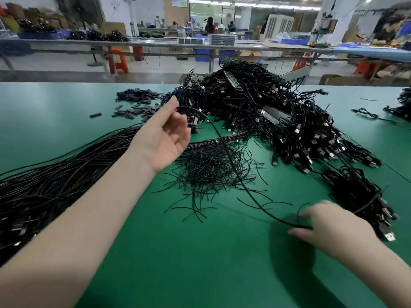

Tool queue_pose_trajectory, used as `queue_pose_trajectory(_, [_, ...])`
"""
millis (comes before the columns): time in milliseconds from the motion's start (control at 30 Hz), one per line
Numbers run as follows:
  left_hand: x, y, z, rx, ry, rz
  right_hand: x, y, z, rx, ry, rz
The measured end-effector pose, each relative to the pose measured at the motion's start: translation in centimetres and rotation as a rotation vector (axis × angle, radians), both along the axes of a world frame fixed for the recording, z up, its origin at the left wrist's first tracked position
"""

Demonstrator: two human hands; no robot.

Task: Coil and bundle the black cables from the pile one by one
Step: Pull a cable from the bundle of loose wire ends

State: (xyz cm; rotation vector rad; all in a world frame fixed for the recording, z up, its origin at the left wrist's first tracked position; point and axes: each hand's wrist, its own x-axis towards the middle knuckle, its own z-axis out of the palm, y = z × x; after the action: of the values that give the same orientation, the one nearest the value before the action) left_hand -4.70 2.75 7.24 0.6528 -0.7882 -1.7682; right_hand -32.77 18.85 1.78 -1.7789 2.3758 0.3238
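on the green counter (66, 103) a big tangled pile (278, 112) of black cables remains unsorted, some bundles (360, 196) lie done at right, while one cable (226, 152) stretches from the raised left hand (164, 134), fingers loosely pinching it, to the blurred right hand (327, 225), seemingly gripping its end.

Bare green mat (200, 263) up front; cable pile (255, 103) behind.
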Motion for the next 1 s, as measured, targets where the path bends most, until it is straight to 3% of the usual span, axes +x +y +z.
queue_pose_trajectory(33, [-1.0, 0.2, 0.2, -0.009, 0.031, -0.039, 2.1, -1.3, 1.5, -0.064, -0.024, 0.026])
queue_pose_trajectory(133, [-3.9, 1.1, 0.5, -0.066, 0.025, -0.129, 5.0, -4.4, 2.6, -0.406, -0.490, 0.218])
queue_pose_trajectory(200, [-5.6, 1.7, 0.6, -0.101, 0.002, -0.116, 6.8, -5.6, 3.5, -0.622, -0.764, 0.236])
queue_pose_trajectory(267, [-6.5, 2.1, 0.6, -0.133, -0.056, -0.063, 8.6, -6.7, 4.3, -0.714, -0.905, 0.271])
queue_pose_trajectory(433, [-6.2, 1.9, 0.4, -0.259, -0.293, -0.088, 10.0, -8.2, 4.5, -0.577, -1.065, 0.396])
queue_pose_trajectory(567, [-4.9, 2.0, 1.1, -0.287, -0.289, -0.234, 9.6, -8.8, 3.5, -0.329, -1.369, 0.363])
queue_pose_trajectory(733, [-4.8, 2.3, 1.2, -0.317, -0.243, -0.278, 8.3, -9.7, 2.4, -0.104, -1.352, 0.352])
queue_pose_trajectory(833, [-4.2, 2.5, 1.4, -0.371, -0.200, -0.426, 6.9, -9.8, 2.4, -0.035, -1.205, 0.352])
queue_pose_trajectory(900, [-3.9, 2.9, 1.5, -0.412, -0.269, -0.581, 5.7, -9.8, 2.7, -0.052, -1.132, 0.316])
queue_pose_trajectory(1000, [-3.8, 3.3, 1.2, -0.478, -0.527, -0.814, 4.0, -9.7, 3.7, -0.192, -1.067, 0.282])
